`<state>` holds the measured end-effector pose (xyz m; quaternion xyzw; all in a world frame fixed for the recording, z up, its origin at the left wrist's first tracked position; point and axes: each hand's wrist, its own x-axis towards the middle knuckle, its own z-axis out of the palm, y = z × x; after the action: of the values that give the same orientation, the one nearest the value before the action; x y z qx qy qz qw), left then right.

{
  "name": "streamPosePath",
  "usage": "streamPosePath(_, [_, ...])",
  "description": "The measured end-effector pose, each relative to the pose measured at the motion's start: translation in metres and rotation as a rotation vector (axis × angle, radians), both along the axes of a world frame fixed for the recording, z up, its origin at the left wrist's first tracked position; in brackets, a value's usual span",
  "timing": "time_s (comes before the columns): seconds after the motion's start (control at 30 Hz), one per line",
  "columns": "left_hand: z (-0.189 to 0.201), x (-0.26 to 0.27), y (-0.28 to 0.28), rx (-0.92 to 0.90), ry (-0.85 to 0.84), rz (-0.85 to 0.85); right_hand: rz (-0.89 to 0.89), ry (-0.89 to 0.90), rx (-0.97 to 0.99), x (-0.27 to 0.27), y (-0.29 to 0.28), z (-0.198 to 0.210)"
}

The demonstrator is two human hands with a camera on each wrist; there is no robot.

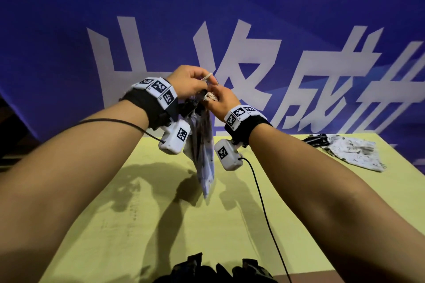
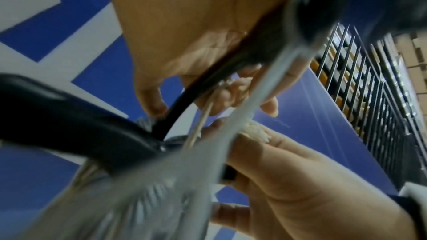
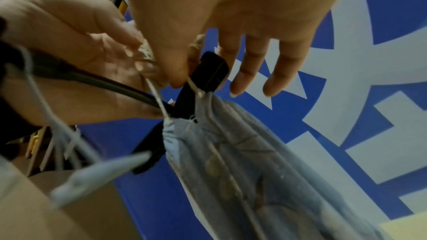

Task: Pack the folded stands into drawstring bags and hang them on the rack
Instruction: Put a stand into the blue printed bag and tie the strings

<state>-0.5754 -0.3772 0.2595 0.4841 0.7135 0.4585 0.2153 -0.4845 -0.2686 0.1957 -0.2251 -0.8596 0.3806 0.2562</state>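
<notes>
Pale printed cloth makes up the drawstring bag [image 1: 202, 156], which is held up in the air between the two hands and hangs with its long axis near upright, the gathered mouth at the top and the closed end pointing down toward the yellow-green bench [image 1: 161, 225]. The bag lies just below both hands, its mouth touching their fingers. A black folded stand [image 3: 209, 76] is seen poking up out of the gathered mouth, its top end right under the right hand's fingers.

The left hand [image 1: 187, 80] is curled, its thumb and forefinger pinching a pale cord [image 1: 207, 76] above the mouth. The right hand [image 1: 224, 99] is pinching the frayed cord end [image 2: 255, 131] between thumb and forefinger, while its other fingers are spread and straight beyond the stand.

Off to the right of the right hand, well apart, a second printed bag [image 1: 355, 153] is laid flat on the bench, with a black stand [image 1: 317, 140] touching its left edge.
</notes>
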Motion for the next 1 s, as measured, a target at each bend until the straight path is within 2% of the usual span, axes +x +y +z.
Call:
streamPosePath(0.2, [0.008, 0.045, 0.047, 0.022, -0.073, -0.059, -0.165, 0.15, -0.024, 0.063, 0.033, 0.009])
streamPosePath(0.4, [0.02, 0.146, 0.11, 0.003, -0.04, -0.187, -0.385, 0.248, -0.031, 0.176, 0.077, 0.022])
streamPosePath(0.67, [0.005, 0.372, 0.205, -0.101, 0.049, -0.394, -0.618, 0.259, -0.002, 0.424, 0.122, 0.012])
streamPosePath(0.8, [-0.011, 0.505, 0.245, -0.142, 0.128, -0.514, -0.759, 0.153, -0.041, 0.567, 0.144, -0.009])
streamPosePath(1.0, [-0.028, 0.693, 0.282, -0.184, 0.118, -0.766, -0.891, -0.152, -0.036, 0.763, 0.163, -0.029])
